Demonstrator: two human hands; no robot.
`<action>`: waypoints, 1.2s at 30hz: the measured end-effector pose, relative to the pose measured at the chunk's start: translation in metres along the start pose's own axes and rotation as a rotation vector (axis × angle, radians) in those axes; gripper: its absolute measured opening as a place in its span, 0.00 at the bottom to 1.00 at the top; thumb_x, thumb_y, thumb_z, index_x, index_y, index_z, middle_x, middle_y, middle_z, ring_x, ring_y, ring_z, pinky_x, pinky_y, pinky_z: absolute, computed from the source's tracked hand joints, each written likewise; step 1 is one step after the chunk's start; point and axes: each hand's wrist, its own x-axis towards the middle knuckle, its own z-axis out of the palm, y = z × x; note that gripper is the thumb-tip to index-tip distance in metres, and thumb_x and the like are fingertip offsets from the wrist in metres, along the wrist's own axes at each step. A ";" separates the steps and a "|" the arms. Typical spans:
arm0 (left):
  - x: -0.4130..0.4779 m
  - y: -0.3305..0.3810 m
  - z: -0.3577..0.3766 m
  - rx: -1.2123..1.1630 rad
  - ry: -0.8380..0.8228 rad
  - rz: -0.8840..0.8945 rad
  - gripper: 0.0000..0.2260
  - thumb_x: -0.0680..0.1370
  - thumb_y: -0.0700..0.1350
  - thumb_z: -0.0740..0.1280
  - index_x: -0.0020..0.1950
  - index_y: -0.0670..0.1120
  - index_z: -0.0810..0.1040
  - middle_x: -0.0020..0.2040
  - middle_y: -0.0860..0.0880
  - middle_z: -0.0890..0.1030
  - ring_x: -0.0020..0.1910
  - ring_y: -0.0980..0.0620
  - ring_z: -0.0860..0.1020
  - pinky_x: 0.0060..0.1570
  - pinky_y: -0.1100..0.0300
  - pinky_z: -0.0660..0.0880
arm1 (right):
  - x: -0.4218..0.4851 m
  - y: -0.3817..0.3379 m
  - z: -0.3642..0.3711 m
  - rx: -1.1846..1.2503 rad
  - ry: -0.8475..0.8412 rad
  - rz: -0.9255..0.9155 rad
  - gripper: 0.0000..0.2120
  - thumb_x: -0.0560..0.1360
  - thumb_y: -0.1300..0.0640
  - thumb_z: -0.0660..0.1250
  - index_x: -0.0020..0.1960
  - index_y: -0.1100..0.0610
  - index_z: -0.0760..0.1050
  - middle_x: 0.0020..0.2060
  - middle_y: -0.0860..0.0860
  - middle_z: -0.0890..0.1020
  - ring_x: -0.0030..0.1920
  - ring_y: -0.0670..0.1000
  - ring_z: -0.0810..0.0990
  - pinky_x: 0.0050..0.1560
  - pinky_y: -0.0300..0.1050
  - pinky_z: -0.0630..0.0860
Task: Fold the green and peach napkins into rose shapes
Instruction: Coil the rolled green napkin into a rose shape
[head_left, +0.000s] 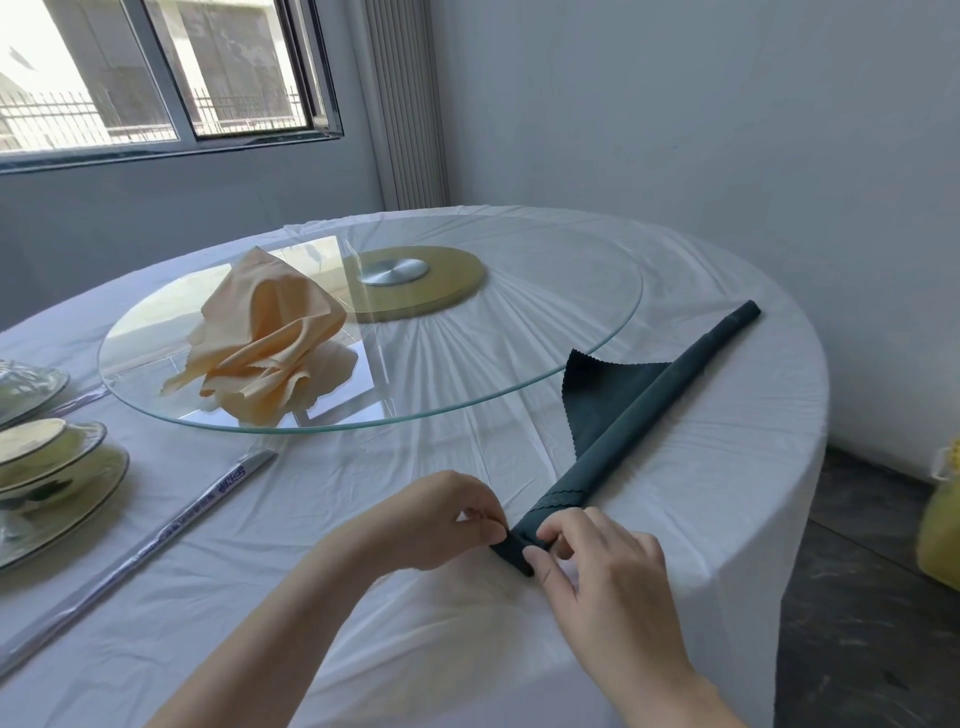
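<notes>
Round table: glass turntable on its middle, over a hub disc, with a loose napkin on the turntable's left part. Rolled napkin on the cloth right of the turntable, running from the near edge away to the far right, one flap spread toward the glass rim; left hand and right hand pinch its near end from either side. Stacked dishes at far left, wrapped chopsticks between them and the hands.

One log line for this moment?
left grip, right grip: pinch end of rolled green cloth napkin | crumpled peach cloth napkin: on glass turntable
</notes>
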 end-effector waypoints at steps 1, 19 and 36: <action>0.002 0.001 -0.001 0.006 -0.014 -0.012 0.07 0.77 0.46 0.65 0.52 0.48 0.81 0.44 0.57 0.78 0.41 0.65 0.73 0.39 0.75 0.66 | -0.001 0.001 -0.001 0.008 -0.003 -0.012 0.07 0.70 0.43 0.60 0.40 0.45 0.71 0.32 0.41 0.73 0.33 0.44 0.75 0.41 0.41 0.64; 0.005 0.029 0.000 -0.064 -0.088 -0.042 0.03 0.73 0.48 0.70 0.43 0.50 0.81 0.38 0.56 0.80 0.40 0.54 0.79 0.43 0.57 0.77 | -0.007 0.017 -0.021 0.184 -0.156 0.100 0.11 0.61 0.40 0.63 0.31 0.47 0.75 0.24 0.38 0.71 0.29 0.39 0.72 0.39 0.37 0.68; 0.012 0.034 -0.001 0.017 -0.192 -0.075 0.07 0.77 0.48 0.64 0.50 0.47 0.80 0.43 0.52 0.79 0.43 0.48 0.79 0.42 0.56 0.75 | -0.004 0.024 -0.020 0.049 -0.007 -0.046 0.09 0.62 0.43 0.65 0.39 0.46 0.76 0.32 0.40 0.74 0.35 0.40 0.69 0.42 0.39 0.62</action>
